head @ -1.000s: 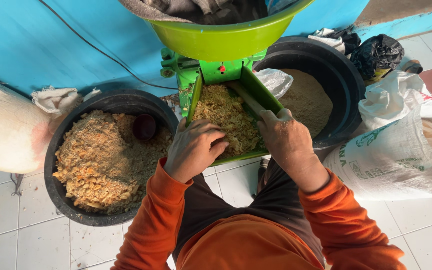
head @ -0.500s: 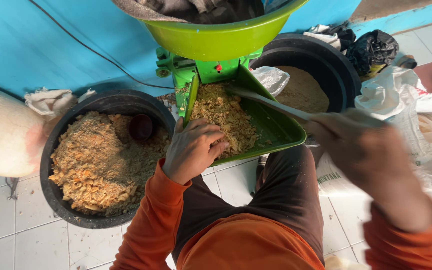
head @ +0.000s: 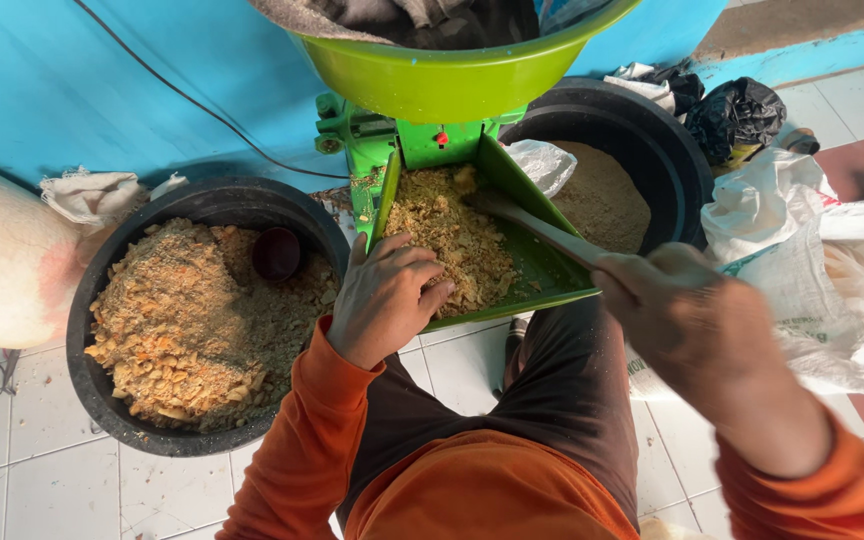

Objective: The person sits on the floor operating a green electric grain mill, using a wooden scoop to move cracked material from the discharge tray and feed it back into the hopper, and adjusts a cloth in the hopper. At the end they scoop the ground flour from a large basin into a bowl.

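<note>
Head view: hands [head: 388, 298] in feed tray [head: 542, 268].

Coarse tan feed [head: 452, 240] in tilted green tray [head: 542, 270]

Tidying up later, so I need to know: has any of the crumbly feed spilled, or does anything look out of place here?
Nothing clearly spilled: the crumbly mix stays in the green tray and left black tub. One oddity: a small dark cup lies half-buried in that tub's mix.
</note>
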A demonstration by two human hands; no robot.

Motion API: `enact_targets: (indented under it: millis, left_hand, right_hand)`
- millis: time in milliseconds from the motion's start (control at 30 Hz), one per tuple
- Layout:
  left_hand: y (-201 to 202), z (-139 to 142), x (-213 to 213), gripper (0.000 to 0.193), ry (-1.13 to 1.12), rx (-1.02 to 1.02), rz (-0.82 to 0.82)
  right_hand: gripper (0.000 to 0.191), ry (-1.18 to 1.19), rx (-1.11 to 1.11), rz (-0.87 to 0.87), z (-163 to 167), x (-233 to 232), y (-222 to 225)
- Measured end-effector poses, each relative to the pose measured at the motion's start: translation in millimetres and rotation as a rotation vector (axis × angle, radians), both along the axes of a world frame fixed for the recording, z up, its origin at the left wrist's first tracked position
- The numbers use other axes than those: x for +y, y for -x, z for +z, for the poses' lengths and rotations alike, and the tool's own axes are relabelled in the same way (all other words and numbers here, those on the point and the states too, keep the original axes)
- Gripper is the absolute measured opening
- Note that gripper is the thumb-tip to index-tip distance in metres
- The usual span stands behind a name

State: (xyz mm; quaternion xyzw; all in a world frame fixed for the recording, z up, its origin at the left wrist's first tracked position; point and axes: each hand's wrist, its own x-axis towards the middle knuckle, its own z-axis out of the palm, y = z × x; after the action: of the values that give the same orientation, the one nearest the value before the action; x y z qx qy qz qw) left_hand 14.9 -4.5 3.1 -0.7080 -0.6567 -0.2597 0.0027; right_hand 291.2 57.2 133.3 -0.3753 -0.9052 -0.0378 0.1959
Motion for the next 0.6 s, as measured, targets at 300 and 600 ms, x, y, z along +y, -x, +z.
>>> enact_targets:
  millis: [300,600]
  left_hand:
    - [0.5,-0.5,0.0,0.023,0.013,-0.023,-0.023]
    - [0.9,1.8,-1.7,0.022,-0.015,-0.029,-0.013]
  right_hand:
    - [0.017,-0.069,0.031,-0.038,-44.9,9.7,27.3]
    - [0.015,-0.112,0.005,-0.079,-42.4,2.8,26.7]
